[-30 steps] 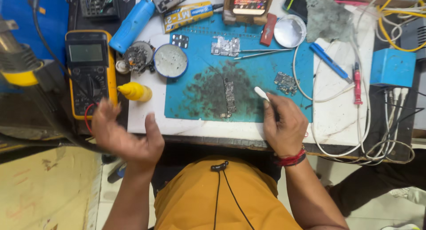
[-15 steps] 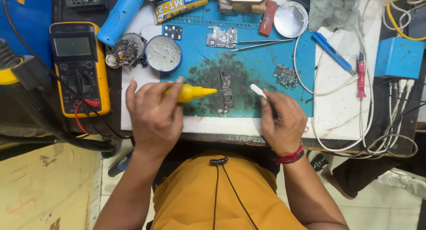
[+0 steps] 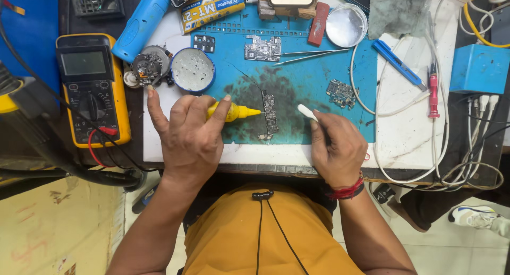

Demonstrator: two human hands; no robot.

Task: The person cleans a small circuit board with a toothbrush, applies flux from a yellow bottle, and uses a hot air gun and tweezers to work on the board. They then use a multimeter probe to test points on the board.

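Note:
My left hand [image 3: 188, 134] holds a small yellow squeeze bottle [image 3: 234, 112], its nozzle pointing right at a narrow dark circuit board [image 3: 270, 113] lying on the stained blue work mat [image 3: 313, 84]. The nozzle tip sits just left of the board. My right hand [image 3: 336, 147] grips a thin tool with a white tip [image 3: 307, 112], which sticks out up-left, a little right of the board. Both hands rest near the mat's front edge.
A yellow multimeter [image 3: 91, 89] with red and black leads lies at left. Behind the mat are a round blue tin [image 3: 193, 69], a blue cylinder [image 3: 140, 24], a glue tube [image 3: 211, 8], other boards [image 3: 263, 48], tweezers [image 3: 311, 53], a metal dish [image 3: 346, 24], a blue cutter [image 3: 398, 65] and white cables [image 3: 388, 113].
My left hand came up from the table edge, took hold of the yellow bottle beside the multimeter and carried it right toward the board. My right hand stayed nearly still.

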